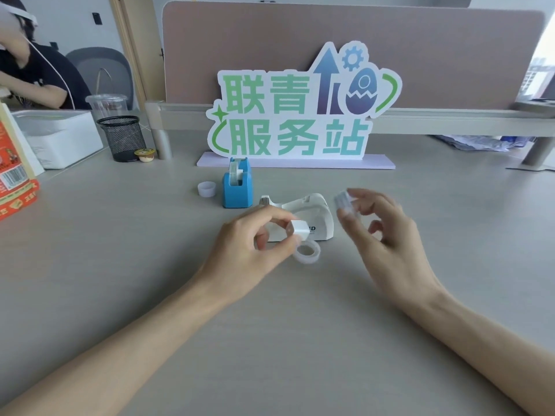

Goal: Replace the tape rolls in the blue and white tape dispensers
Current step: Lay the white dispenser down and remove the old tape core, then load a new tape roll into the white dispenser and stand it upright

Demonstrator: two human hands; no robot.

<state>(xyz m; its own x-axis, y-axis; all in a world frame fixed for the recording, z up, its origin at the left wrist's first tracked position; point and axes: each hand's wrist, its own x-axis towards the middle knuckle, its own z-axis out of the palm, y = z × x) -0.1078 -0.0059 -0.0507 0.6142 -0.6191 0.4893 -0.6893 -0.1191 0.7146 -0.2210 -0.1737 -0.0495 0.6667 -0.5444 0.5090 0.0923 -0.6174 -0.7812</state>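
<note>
A blue tape dispenser [237,187] stands upright mid-table with a clear tape roll seated in it. To its right lies the white tape dispenser [312,214], its roll slot looking empty. My left hand [255,244] pinches a small white core piece [298,229] in front of the white dispenser. My right hand [381,226] holds a clear tape roll [345,201] between thumb and fingertips, just right of the white dispenser; it is blurred. Another clear tape roll [307,252] lies flat on the table below my left fingertips. A small white ring [206,188] sits left of the blue dispenser.
A large lettered sign [297,115] stands behind the dispensers. At the left are a black mesh pen cup [121,138], a white box [60,136] and a red carton [15,181]. Another person sits at the far left [36,73].
</note>
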